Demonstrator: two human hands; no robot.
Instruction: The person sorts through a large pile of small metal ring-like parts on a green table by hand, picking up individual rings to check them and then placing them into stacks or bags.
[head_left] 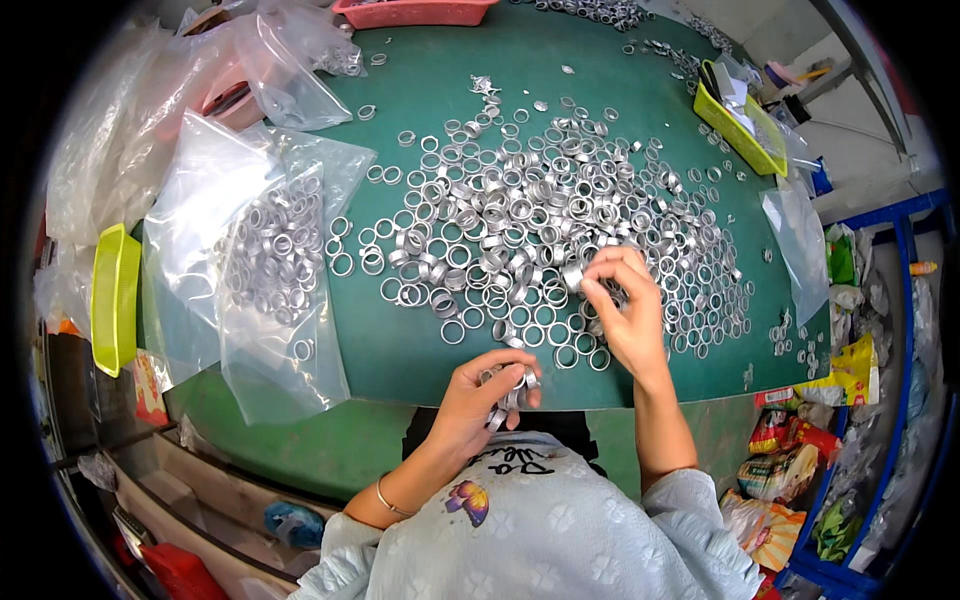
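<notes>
A wide heap of silvery metal rings [520, 230] covers the middle of the green table. Near the table's front edge, my left hand [480, 395] is closed around several metal rings [513, 392], its fingers curled over them. My right hand [625, 310] reaches over the front right part of the heap. Its thumb and forefinger pinch a metal ring [573, 278]; the other fingers are bent. To the left of the heap lies a clear plastic bag [290, 370] with many such rings in it.
A yellow-green basket [116, 300] stands at the left edge, another yellow-green basket [735, 125] at the back right. A pink tray [415, 12] sits at the far edge. Empty plastic bags [120, 110] pile up at back left. A blue shelf rack [890, 400] with packages stands right.
</notes>
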